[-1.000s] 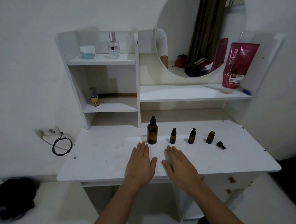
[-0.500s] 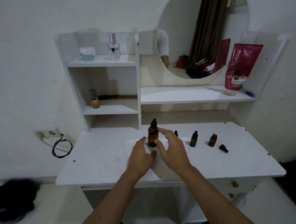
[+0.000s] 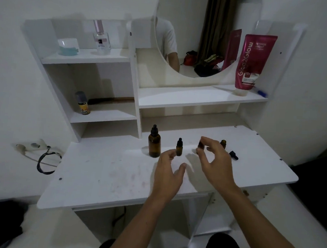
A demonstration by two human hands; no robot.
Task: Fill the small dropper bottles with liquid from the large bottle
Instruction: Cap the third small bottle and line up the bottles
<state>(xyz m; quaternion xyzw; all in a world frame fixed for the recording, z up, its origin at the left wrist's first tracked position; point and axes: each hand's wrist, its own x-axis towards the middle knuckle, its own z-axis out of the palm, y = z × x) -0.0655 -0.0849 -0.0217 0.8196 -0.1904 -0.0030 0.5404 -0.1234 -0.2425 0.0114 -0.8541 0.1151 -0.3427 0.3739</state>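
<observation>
Nearest the person, both hands hover over the white table (image 3: 102,177). The left hand (image 3: 168,172) hangs loosely spread and holds nothing, its fingertips just short of the first small bottle (image 3: 179,149). The right hand (image 3: 216,163), at about 2 o'clock from the left, arches with thumb and forefinger curved toward the second small bottle (image 3: 200,144); that bottle is mostly hidden behind the fingers, so whether they already pinch its cap cannot be told.

Further back, the large bottle (image 3: 154,143) stands upright at 11 o'clock from the left hand, capped with a black dropper. At 1 o'clock from the right hand stands a third small bottle (image 3: 223,143), uncapped, with a loose dropper cap (image 3: 233,155) lying just beside it.

These look like small amber glass: light, rigid, smooth and easy to tip over. Best taken round the body with one hand while the other twists the ribbed cap.
</observation>
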